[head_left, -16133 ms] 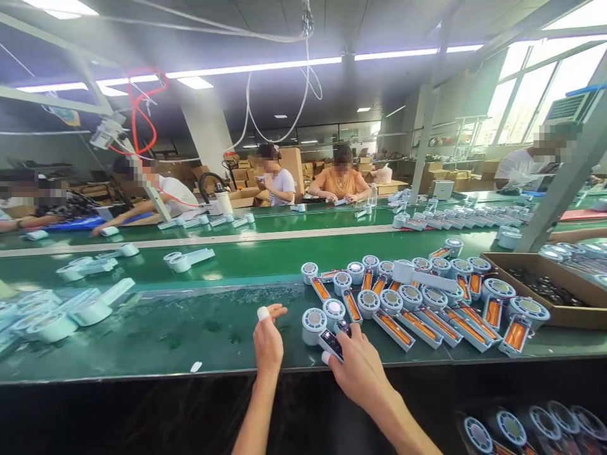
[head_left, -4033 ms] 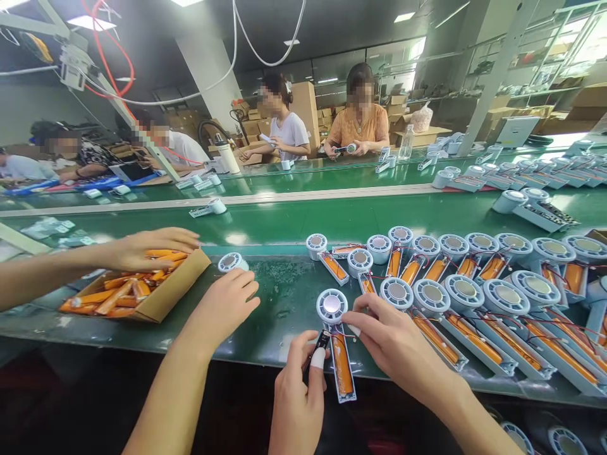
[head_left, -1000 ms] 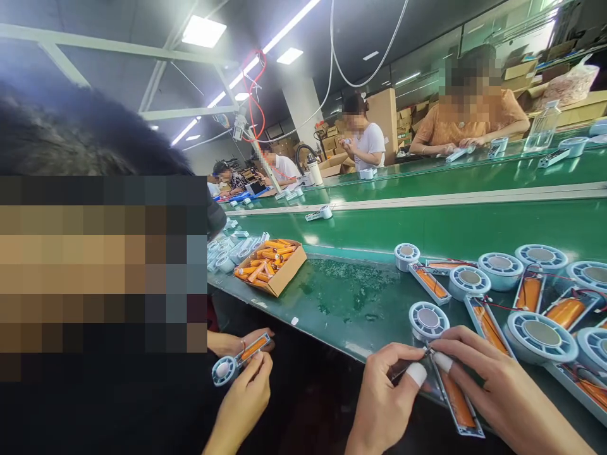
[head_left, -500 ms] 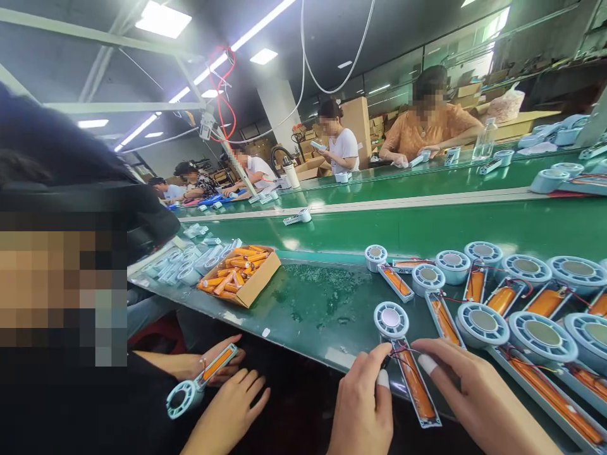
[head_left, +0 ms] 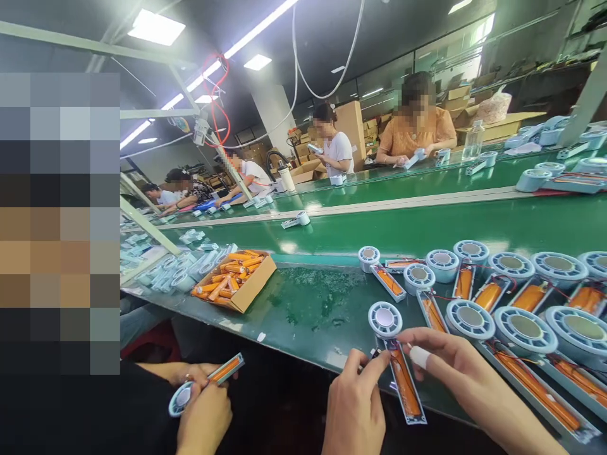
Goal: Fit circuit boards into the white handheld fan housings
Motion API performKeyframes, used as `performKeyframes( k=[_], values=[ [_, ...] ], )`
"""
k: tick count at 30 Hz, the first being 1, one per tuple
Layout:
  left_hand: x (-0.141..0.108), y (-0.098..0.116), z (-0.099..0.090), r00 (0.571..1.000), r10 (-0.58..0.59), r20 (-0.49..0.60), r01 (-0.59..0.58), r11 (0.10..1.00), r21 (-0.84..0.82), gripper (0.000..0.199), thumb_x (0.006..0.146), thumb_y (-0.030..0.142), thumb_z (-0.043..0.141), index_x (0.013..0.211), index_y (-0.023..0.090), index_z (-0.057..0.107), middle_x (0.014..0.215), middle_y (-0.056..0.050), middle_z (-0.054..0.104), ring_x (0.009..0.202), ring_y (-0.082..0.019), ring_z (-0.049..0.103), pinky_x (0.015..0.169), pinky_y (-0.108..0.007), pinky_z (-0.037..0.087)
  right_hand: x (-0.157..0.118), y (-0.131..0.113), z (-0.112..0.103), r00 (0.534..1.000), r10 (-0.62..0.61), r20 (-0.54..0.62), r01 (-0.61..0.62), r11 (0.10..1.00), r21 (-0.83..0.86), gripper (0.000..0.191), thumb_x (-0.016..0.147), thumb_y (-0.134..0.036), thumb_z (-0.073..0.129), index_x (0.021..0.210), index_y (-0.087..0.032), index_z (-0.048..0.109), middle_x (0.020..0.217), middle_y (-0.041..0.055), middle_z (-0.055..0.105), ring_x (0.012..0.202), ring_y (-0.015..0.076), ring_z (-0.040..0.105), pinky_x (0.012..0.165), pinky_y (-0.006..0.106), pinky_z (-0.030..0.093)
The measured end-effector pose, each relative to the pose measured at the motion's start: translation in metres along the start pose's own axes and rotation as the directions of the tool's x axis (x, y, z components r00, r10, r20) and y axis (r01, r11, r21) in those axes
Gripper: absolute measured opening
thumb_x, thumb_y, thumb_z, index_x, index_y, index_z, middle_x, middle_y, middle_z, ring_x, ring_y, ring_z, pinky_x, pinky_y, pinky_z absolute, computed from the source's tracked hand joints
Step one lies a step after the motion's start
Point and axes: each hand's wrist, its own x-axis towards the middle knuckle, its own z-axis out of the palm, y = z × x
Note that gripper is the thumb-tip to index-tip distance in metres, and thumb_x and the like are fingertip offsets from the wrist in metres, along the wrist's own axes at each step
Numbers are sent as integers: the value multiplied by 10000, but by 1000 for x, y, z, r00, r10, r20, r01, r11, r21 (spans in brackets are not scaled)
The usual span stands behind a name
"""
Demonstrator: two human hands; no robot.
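In front of me lies an opened light-blue handheld fan (head_left: 385, 320), its round head on the table and its handle reaching over the front edge. An orange battery (head_left: 406, 387) fills the handle, with thin wires (head_left: 394, 345) bunched near the head. My left hand (head_left: 355, 404) is closed on the left of the handle, its fingertips at a small black part (head_left: 375, 354) I cannot identify. From the right, my right hand (head_left: 455, 373) has bent fingers drawn together at the wires; one wears a white finger cover. What its fingertips pinch is hidden.
Several similar opened fans (head_left: 524, 335) crowd the right side. A cardboard box (head_left: 258, 287) of orange batteries stands to the left, beside piled blue housings (head_left: 183, 275). At far left, a co-worker's hands (head_left: 208, 404) hold another fan. A green conveyor belt (head_left: 403, 218) runs behind.
My view has shifted slightly, moving most things left. My right fingers have come closer to the wires. The co-worker's near hand has closed around their fan.
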Motion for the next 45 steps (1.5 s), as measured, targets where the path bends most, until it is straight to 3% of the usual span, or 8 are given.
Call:
performKeyframes(
  k=[6, 13, 20, 24, 28, 31, 34, 45],
  values=[
    [2, -4, -1, 994, 108, 19, -108, 994, 0, 607, 916, 10, 331, 1361, 306, 620, 1010, -70, 670, 822, -150, 723, 747, -229, 572, 11, -7, 13, 951, -310, -12, 298, 925, -237, 228, 945, -235, 535, 984, -222, 759, 1040, 68, 708, 977, 201, 673, 894, 318, 528],
    [4, -10, 2, 991, 134, 2, -134, 991, 17, 558, 935, 48, 340, 1323, 295, 655, 1015, -78, 677, 798, -142, 725, 724, -215, 579, 17, 3, 20, 993, -66, -101, 69, 997, 20, 190, 895, -333, 645, 993, -179, 696, 880, 35, 720, 812, 180, 670, 760, 293, 555],
    [6, -10, -1, 993, 119, -2, -119, 993, -27, 537, 944, 58, 351, 1323, 288, 653, 1009, -71, 686, 827, -146, 734, 749, -218, 582, 15, 2, 21, 998, -39, -49, 44, 995, 88, 235, 885, -326, 646, 1050, -164, 690, 914, 50, 708, 831, 184, 647, 786, 314, 543],
    [4, -9, 1, 998, 63, -5, -64, 994, -86, 551, 931, 44, 347, 1346, 278, 624, 1083, -76, 714, 968, -165, 737, 843, -247, 585, 10, -4, 28, 984, -118, -132, 103, 988, -117, 168, 892, -260, 578, 1024, -182, 648, 895, 37, 678, 807, 176, 620, 752, 302, 526],
    [0, -12, 4, 996, -62, -71, 54, 993, -107, 552, 912, 91, 397, 1434, 234, 507, 1237, -104, 712, 1128, -215, 701, 944, -347, 573, 7, -4, 30, 956, -278, -93, 212, 876, -434, 172, 893, -134, 489, 944, -195, 641, 860, 38, 642, 803, 191, 602, 726, 319, 501],
    [-1, -10, 9, 966, -232, -111, 204, 955, -215, 457, 951, 236, 437, 1403, 219, 505, 1073, -93, 754, 837, -208, 753, 753, -336, 617, 8, -1, 29, 926, -374, -44, 294, 792, -535, 271, 910, -68, 451, 1023, -205, 655, 977, 66, 647, 909, 212, 619, 801, 349, 529],
    [0, -4, 13, 928, -348, -130, 280, 884, -374, 419, 975, 396, 434, 1345, 218, 522, 987, -74, 749, 543, -154, 661, 573, -304, 587, 7, 0, 27, 916, -399, 40, 345, 735, -583, 337, 938, -35, 427, 1099, -224, 656, 1054, 76, 656, 954, 218, 627, 832, 355, 548],
    [1, 0, 18, 912, -356, -203, 243, 868, -432, 348, 949, 462, 499, 1099, 226, 706, 981, -66, 789, 529, -151, 672, 587, -293, 598, 5, 3, 33, 933, -358, 46, 310, 728, -612, 274, 915, -1, 468, 1010, -216, 609, 987, 52, 658, 893, 217, 621, 797, 346, 540]
  ],
)
